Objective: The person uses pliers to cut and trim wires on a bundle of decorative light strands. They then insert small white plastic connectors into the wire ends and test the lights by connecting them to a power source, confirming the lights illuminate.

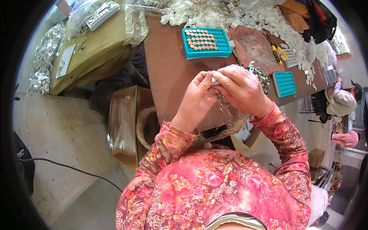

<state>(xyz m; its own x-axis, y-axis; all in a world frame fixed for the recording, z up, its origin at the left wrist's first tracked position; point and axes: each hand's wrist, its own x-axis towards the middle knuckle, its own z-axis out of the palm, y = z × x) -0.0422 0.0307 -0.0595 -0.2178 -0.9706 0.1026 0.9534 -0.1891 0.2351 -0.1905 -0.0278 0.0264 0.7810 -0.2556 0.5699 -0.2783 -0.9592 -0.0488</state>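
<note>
My left hand [196, 96] and my right hand [242, 87] meet over the near part of the brown table, fingertips pinched together. Between them is a small whitish piece [215, 81], mostly covered by the fingers, so its kind does not show. Thin straw-coloured wires [225, 106] hang below my right hand. They lead toward a thick coiled bundle of wire [240, 122] that loops across my lap. Just behind my right hand lies a cluster of small dark and greenish parts [263, 78] on wires.
A teal tray [186, 46] holds rows of round copper-coloured pieces; a smaller teal tray [284, 84] stands at right. Yellow-handled pliers [276, 55] lie near a reddish cloth [249, 46]. Small white boxes [214, 15] heap behind. A lined carton [124, 126] stands left. Other people [339, 100] sit far right.
</note>
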